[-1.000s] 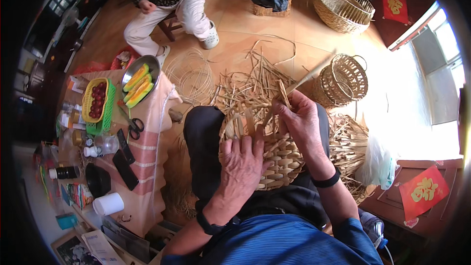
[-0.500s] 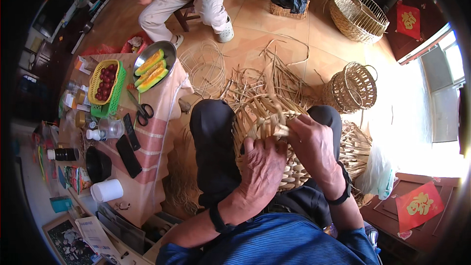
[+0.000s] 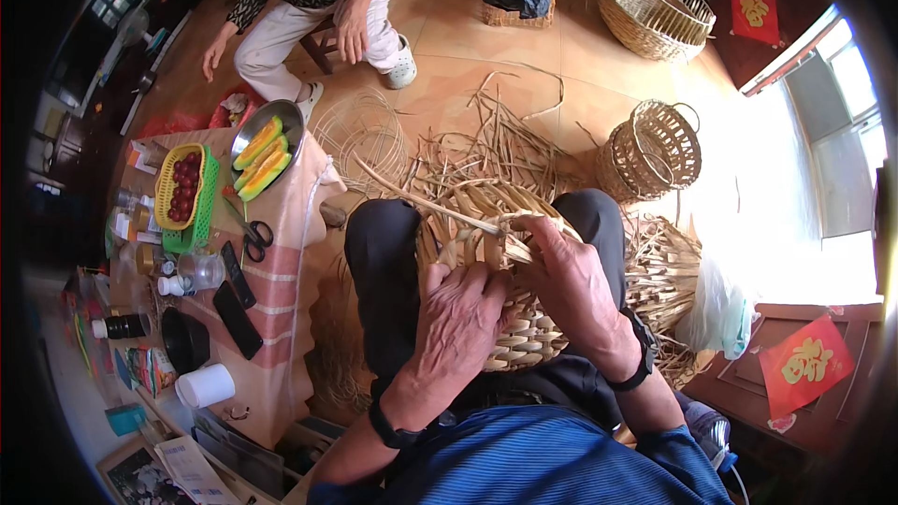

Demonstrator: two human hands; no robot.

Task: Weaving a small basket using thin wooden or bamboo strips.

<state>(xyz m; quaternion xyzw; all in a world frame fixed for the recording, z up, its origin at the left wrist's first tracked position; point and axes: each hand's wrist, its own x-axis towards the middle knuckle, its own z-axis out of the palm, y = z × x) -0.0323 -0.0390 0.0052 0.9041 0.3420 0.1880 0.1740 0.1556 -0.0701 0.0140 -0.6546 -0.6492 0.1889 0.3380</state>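
Observation:
Between my knees sits a woven basket (image 3: 524, 352) of pale dried plant strips, its rim partly covered by my fingers. My left hand (image 3: 459, 316) is closed on the basket's near rim, fingers bent over the weave. My right hand (image 3: 572, 285) pinches at the rim just beside it, holding a dried strip (image 3: 430, 202). The strip's long loose end sticks out toward the far left, over the basket's opening. What lies under the fingertips is hidden.
Loose strips (image 3: 505, 145) litter the floor ahead, near a handled basket (image 3: 652, 151). To the left, a table (image 3: 281, 318) holds melon slices (image 3: 262, 157), red fruit (image 3: 185, 189), scissors (image 3: 257, 239) and bottles. Another person (image 3: 318, 9) sits beyond. A plastic bag (image 3: 716, 313) is at right.
The strip's loose end has swung from over my right hand out to the far left. Both hands stay at the rim. The view has shifted, and the other person's hand now rests on a knee.

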